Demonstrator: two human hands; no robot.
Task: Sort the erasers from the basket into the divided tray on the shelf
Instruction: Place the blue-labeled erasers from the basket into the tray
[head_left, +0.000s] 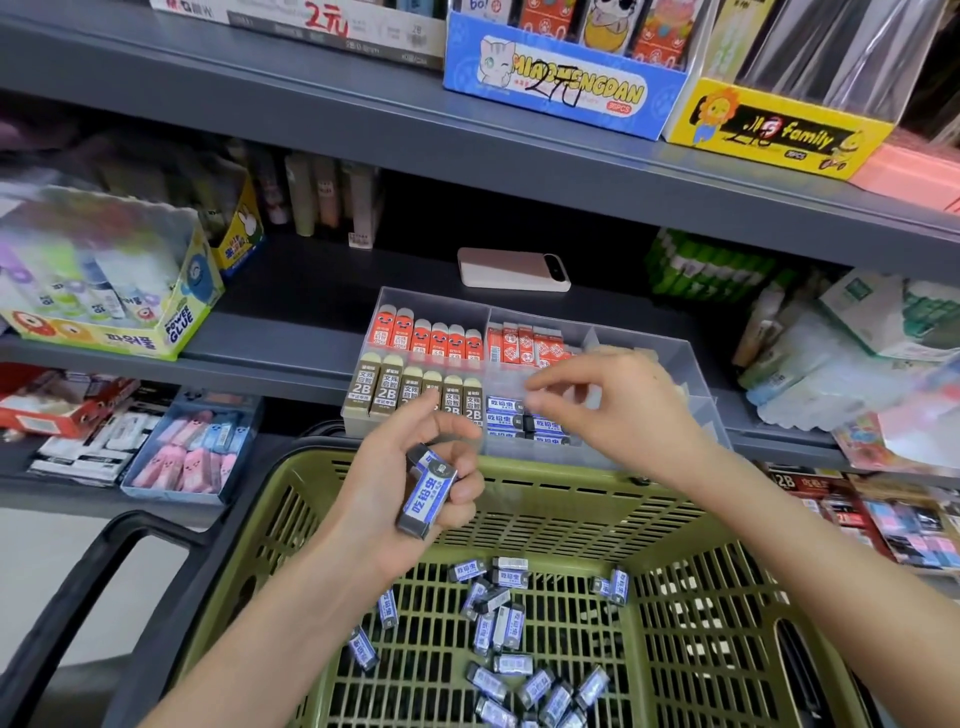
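A green plastic basket (696, 566) sits below the shelf with several blue-and-white erasers (501, 629) loose on its bottom. My left hand (415, 483) is above the basket, shut on a few blue-and-white erasers (427, 496). My right hand (618, 400) hovers over the clear divided tray (691, 364) on the shelf, fingers pinched above the front middle compartment, where blue erasers (506, 410) lie stacked. Whether it holds anything I cannot tell. The tray also holds red erasers (431, 338) at the back and brown 2B erasers (415, 389) at the front left.
A pink phone (511, 270) lies on the shelf behind the tray. A glue display box (109, 291) stands at the left, packs of goods (857, 343) at the right. The shelf above carries blue (561, 88) and yellow (774, 135) boxes. The basket's black handle (104, 587) hangs left.
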